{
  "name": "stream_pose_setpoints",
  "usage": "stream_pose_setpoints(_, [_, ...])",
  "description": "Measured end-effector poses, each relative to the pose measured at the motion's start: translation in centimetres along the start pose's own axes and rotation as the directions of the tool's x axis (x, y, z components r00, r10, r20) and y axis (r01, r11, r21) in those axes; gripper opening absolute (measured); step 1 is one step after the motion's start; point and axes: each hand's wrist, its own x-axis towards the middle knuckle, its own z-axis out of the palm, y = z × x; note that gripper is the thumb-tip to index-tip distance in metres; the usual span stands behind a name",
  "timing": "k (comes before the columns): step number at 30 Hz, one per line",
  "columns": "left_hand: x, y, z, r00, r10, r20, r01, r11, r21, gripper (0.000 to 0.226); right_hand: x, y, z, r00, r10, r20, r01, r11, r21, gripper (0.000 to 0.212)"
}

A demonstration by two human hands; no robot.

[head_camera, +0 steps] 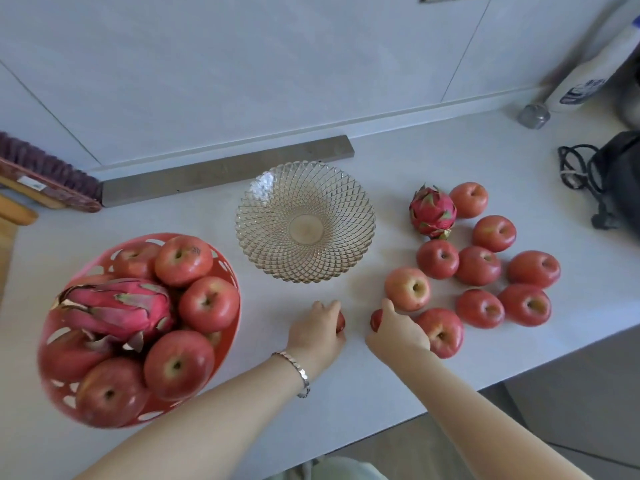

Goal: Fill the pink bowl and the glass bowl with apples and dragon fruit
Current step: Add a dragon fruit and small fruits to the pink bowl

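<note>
The pink bowl [228, 268] at the left holds several red apples and one dragon fruit [117, 308]. The glass bowl [305, 221] stands in the middle with nothing in it. To its right lie a second dragon fruit [432, 212] and several loose apples [478, 265]. My left hand [320, 332] is closed over an apple [341, 322] on the counter, mostly hiding it. Beside it, my right hand [398, 332] grips another apple [376, 318], also largely covered.
A grey metal bar [225, 171] lies behind the glass bowl along the wall. A brush [48, 174] sits at the far left. A black bag with a cord [609, 178] and a white bottle [588, 81] stand at the right. The counter's front edge runs close below my arms.
</note>
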Motion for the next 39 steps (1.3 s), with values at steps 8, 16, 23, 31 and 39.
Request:
stream_pose_setpoints(8, [-6.2, -2.0, -8.6, 0.973, -0.040, -0.229, -0.009, 0.978, -0.206, 0.033, -0.1, -1.8, -0.6, 0.994, -0.111, 0.001, 0.111, 0.992, 0.060, 0.030])
stream_pose_setpoints(16, [-14.3, -12.6, -13.7, 0.755, -0.117, -0.646, -0.067, 0.965, -0.253, 0.040, -8.2, -12.9, -4.2, 0.829, -0.556, -0.062, 0.527, 0.738, 0.422, 0.016])
stream_pose_setpoints(23, [-18.0, -18.7, -12.3, 0.761, -0.290, -0.580, 0.152, 0.949, -0.275, 0.035, -11.7, -18.8, -2.0, 0.771, -0.629, -0.098, 0.609, 0.685, 0.400, 0.031])
stream_pose_setpoints(31, [-16.8, -20.6, -12.6, 0.779, -0.328, -0.535, 0.168, 0.931, -0.325, 0.031, -12.0, -20.7, -1.0, 0.779, -0.617, -0.113, 0.619, 0.729, 0.292, 0.022])
stream_pose_setpoints(39, [-17.6, -20.9, -12.2, 0.803, -0.156, -0.576, 0.109, 0.987, -0.115, 0.028, -11.1, -22.5, -0.5, 0.745, -0.651, -0.144, 0.641, 0.759, -0.116, 0.043])
